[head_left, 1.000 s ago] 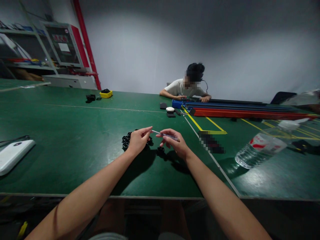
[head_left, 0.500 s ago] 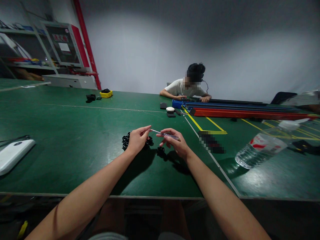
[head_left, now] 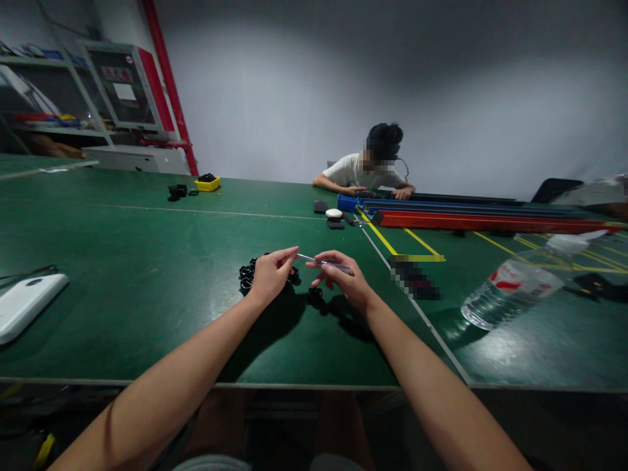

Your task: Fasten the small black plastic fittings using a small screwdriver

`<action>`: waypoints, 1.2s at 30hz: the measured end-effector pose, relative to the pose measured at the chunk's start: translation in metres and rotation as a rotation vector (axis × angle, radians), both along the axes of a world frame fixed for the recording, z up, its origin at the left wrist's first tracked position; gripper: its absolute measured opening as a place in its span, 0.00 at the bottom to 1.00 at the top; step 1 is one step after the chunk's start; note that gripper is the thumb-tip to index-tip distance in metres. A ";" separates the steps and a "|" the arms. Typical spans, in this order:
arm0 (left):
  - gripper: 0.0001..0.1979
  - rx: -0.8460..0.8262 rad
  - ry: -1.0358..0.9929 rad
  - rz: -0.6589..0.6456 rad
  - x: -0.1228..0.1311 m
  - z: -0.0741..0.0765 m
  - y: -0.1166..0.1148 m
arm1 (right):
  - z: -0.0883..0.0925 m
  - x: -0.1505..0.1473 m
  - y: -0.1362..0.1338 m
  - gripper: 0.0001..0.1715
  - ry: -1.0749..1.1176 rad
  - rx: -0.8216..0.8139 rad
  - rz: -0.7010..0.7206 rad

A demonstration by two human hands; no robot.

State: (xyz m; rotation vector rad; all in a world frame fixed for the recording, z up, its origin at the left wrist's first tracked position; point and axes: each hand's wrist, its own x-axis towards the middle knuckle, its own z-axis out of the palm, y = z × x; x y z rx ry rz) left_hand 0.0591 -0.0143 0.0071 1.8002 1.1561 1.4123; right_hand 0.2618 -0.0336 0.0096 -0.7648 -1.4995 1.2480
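My right hand (head_left: 343, 278) grips a slim screwdriver (head_left: 336, 267) by its clear handle, the shaft pointing left. At the tip of that shaft, thumb and forefinger of my left hand (head_left: 272, 271) are pinched together; whatever they hold is too small to make out. Behind and partly under my left hand lies a cluster of small black parts (head_left: 246, 277), some with bright metal edges. One separate black part (head_left: 314, 297) rests on the green table (head_left: 161, 294) just below the fingers of my right hand.
A water bottle (head_left: 513, 291) stands at the right and a white device (head_left: 32, 304) lies at the left. Beyond are a yellow bin (head_left: 208, 184), a white round object (head_left: 334, 213) and long red rails (head_left: 490, 222). A person (head_left: 353, 171) leans on the far table edge.
Almost nothing differs. Both hands keep the same pose, with the screwdriver tip still at my left fingertips; my left fingertips have shifted very slightly right.
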 end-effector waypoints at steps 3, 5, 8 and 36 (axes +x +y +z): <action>0.16 0.010 0.020 0.006 0.000 0.001 0.000 | 0.000 0.000 0.000 0.17 -0.001 0.009 -0.004; 0.16 0.006 0.027 0.015 -0.001 0.001 0.000 | 0.001 0.000 -0.001 0.17 -0.001 0.018 -0.009; 0.16 -0.020 -0.001 0.031 -0.002 0.001 0.002 | 0.002 -0.001 -0.002 0.17 0.009 0.023 -0.018; 0.16 -0.010 0.031 -0.010 0.000 0.004 -0.002 | 0.003 -0.003 -0.001 0.17 0.020 0.021 -0.033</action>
